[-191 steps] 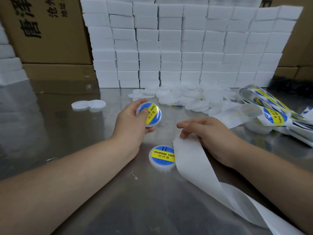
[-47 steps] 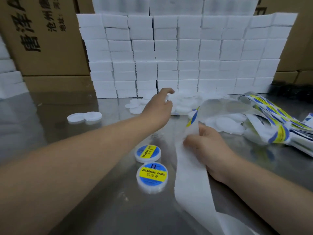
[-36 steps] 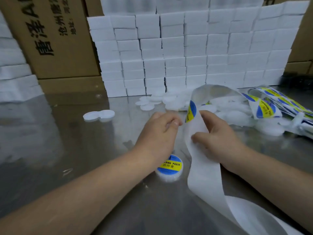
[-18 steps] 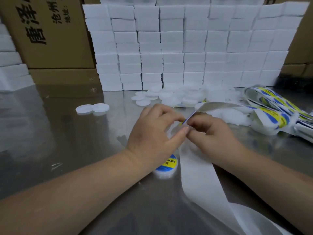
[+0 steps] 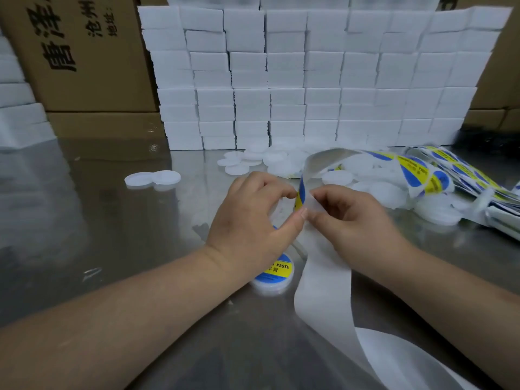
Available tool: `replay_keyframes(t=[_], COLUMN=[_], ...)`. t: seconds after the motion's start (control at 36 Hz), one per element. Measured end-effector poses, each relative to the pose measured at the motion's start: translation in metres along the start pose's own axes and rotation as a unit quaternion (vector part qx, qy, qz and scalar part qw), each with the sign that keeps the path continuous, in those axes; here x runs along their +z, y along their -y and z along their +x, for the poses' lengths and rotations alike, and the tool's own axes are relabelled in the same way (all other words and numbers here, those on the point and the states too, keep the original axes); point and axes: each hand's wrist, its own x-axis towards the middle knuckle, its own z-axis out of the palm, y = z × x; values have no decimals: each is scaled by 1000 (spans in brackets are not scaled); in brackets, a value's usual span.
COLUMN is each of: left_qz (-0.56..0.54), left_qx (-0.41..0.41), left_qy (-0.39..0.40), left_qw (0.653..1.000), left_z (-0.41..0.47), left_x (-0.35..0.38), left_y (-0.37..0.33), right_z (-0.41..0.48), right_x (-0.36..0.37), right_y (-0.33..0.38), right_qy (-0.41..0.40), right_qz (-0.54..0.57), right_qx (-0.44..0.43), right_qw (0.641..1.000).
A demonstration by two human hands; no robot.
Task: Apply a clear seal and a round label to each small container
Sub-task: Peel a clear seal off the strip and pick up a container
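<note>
The fingers (image 5: 296, 219) of your left hand (image 5: 253, 220) pinch the round label (image 5: 300, 194) (blue and yellow, standing on edge); your right hand (image 5: 354, 223) clamps its fingers on the white backing strip (image 5: 323, 291) just beside it. The strip's long axis runs toward you over the steel tabletop (image 5: 126, 249). One labelled container (image 5: 277, 274) sits flat beneath your left hand, stacked white boxes (image 5: 309, 80) behind.

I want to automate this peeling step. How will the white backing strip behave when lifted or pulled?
Probably floppy: the backing strip sags from the right hand and loops across the table. Likely very light: a fingertip pinch holds it while the left hand pinches the round label. It may slide easily on the glossy metal.
</note>
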Motion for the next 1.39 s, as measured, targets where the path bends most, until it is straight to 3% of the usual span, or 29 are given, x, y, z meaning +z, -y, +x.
replay_keyframes(t=[0.31, 0.58, 0.72, 0.83, 1.0, 1.19, 1.39], left_qz=[5, -102, -133, -114, -88, -74, -52], left_qx=[10, -217, -310, -264, -145, -126, -91], left_qy=[-4, -38, -86, -71, -46, -40, -38], left_qw=[1000, 970, 937, 955, 984, 989, 994], left_z=[0, 9, 15, 13, 6, 7, 7], left_x=[2, 6, 4, 5, 4, 2, 3], left_y=[3, 24, 34, 29, 19, 17, 16], right_z=[0, -1, 5, 3, 0, 3, 6], right_x=[0, -4, -2, -9, -6, -7, -7], right_y=[0, -7, -7, -6, 1, -4, -4], right_qy=[-9, -34, -123, -166, -121, -72, -127], right_qz=[43, 11, -34, -104, -163, -87, 54], right_qx=[37, 76, 57, 23, -70, 65, 160], right_qw=[998, 997, 990, 980, 977, 992, 978])
